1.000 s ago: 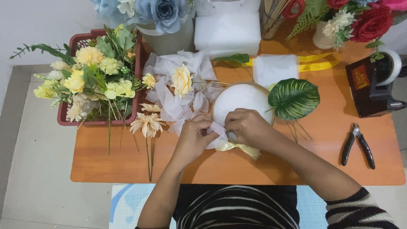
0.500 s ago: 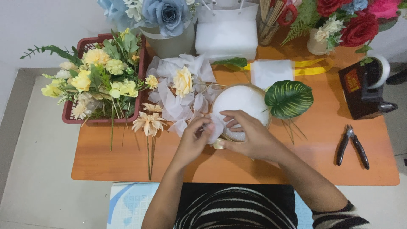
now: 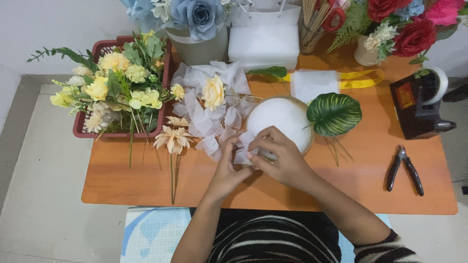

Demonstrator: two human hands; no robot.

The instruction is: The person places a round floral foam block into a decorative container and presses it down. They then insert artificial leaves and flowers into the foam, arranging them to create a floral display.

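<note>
Basically both hands met at the near edge of the white foam dome (image 3: 285,119) mid-surface: right hand (image 3: 280,160) curled over a small white fabric piece (image 3: 242,155), left hand (image 3: 228,168) pinching its other edge. Risk: thin fabric could slip or tear if tugged; dome looked light, might skid. Loose organza pile (image 3: 209,104) and peach flower stems (image 3: 173,141) crowded the left; big green leaf (image 3: 334,113) touched the dome's right; pliers (image 3: 403,168) well apart.

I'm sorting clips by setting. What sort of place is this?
Probably a home floral-craft workspace: a red plastic basket of yellow artificial flowers, black-handled pliers and a round white foam dome sit on an orange wooden table.
</note>
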